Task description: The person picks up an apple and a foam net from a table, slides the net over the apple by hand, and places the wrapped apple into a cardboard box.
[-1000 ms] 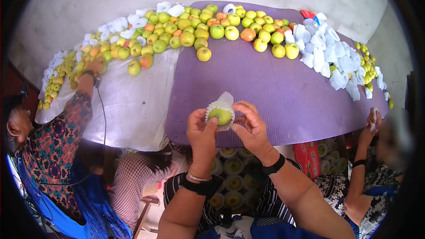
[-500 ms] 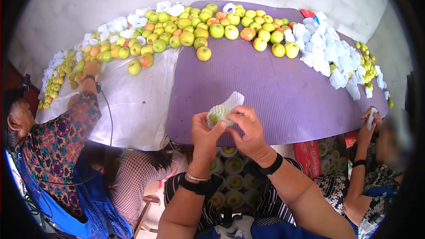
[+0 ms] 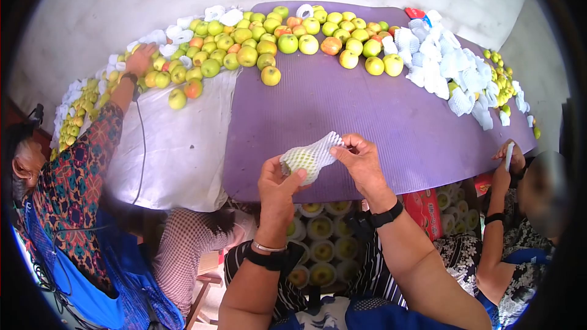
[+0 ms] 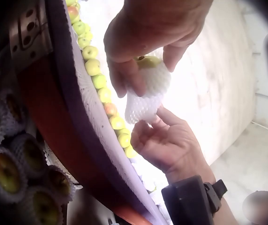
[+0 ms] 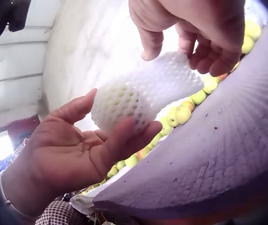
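Note:
A green apple (image 4: 149, 61) sits inside a white foam net sleeve (image 3: 310, 157) close over the front part of the purple mat. My left hand (image 3: 278, 190) holds the apple through the sleeve, with fingers and thumb around its sides. At the sleeve's narrow loose end, my right hand (image 3: 363, 164) pinches the foam between thumb and fingers. The sleeve stretches from the apple up and right toward that hand. In the left wrist view, a bare patch of the apple shows at the end away from the right hand. The foam mesh covers the rest.
Loose apples (image 3: 247, 56) line the back of the purple mat (image 3: 281, 116). White foam sleeves (image 3: 437, 61) are heaped at the right. Below the table edge stand sleeved apples (image 3: 321, 250) and a red box (image 3: 422, 215). Another person's hand (image 3: 141, 59) reaches in at left; someone sits at right.
The apple has turned so that mesh, not bare skin, faces up. My right hand moved from beside the apple to the sleeve's loose end, drawing it right. The left person's hand reached farther back.

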Demonstrator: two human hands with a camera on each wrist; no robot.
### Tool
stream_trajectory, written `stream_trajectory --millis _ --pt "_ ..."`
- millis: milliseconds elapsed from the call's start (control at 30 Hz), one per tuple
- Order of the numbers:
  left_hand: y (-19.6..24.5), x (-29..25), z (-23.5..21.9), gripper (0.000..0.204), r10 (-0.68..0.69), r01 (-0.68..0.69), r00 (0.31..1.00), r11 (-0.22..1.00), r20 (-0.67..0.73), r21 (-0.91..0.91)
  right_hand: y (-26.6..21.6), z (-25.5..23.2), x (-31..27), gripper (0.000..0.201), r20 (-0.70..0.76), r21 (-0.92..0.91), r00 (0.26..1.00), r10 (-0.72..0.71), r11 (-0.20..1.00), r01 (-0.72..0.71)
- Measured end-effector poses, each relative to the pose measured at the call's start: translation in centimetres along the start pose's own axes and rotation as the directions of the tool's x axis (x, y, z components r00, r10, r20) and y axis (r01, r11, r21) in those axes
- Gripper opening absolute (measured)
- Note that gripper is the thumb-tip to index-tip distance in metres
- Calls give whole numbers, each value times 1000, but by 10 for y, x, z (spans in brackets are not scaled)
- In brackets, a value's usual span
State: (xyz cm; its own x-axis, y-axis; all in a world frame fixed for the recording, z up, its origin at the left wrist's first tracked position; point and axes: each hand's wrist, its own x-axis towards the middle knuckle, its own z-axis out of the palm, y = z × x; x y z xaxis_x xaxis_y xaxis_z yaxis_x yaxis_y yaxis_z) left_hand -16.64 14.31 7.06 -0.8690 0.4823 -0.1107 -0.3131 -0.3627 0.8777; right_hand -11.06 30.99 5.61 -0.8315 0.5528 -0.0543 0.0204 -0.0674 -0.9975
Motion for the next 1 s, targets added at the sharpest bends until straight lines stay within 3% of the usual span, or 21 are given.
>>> stream_trajectory --millis 67,100,167,200,233,267,300,367,500,700,767,800,867,1000 --pt "-1 -3 1 33 -6 6 999 1000 -36 9 5 0 -3 15 -58 -114 948 -312 946 304" --pt "0 -1 0 33 -11 11 999 1000 -36 10 -1 1 -3 15 -61 -115 949 -308 947 300" --pt "-2 -2 -1 34 -29 29 999 1000 -33 -9 -18 -1 -8 12 69 -431 738 -671 647 629" --pt "-2 -3 0 34 -30 30 999 1000 -33 -8 -16 0 -11 12 68 -431 738 -671 648 628" --pt "-2 -4 1 34 -38 38 999 999 -28 -32 -14 1 -16 11 38 -219 855 -518 830 512" --pt "-2 -4 1 34 -47 46 999 997 -22 -55 -12 2 -19 10 51 6 938 -342 940 342" --pt "-1 -4 1 34 -48 46 999 997 -22 -54 -14 3 -19 10 51 6 939 -341 940 341" --pt "0 -4 0 38 -58 57 998 996 -16 -64 -20 6 -18 12 166 325 973 -158 941 97" --pt "4 -6 4 44 -33 35 999 997 36 -68 -21 12 -16 16 182 294 977 -107 955 50" --pt "0 -3 1 43 -129 135 989 988 69 -79 -14 18 -16 18 169 196 971 -170 971 136" --pt "-2 -4 3 39 -148 150 989 987 32 -63 -11 23 -17 19 68 -105 886 -458 880 463" --pt "-4 -2 2 39 -152 153 988 986 33 -65 -9 25 -14 19 67 -108 888 -456 881 460" --pt "-9 -2 4 37 -126 126 992 992 5 -21 -6 24 -15 21 117 -419 742 -660 645 639" --pt "-16 -3 6 37 -105 103 994 992 -24 -73 -11 38 -24 24 140 -447 667 -732 555 702"
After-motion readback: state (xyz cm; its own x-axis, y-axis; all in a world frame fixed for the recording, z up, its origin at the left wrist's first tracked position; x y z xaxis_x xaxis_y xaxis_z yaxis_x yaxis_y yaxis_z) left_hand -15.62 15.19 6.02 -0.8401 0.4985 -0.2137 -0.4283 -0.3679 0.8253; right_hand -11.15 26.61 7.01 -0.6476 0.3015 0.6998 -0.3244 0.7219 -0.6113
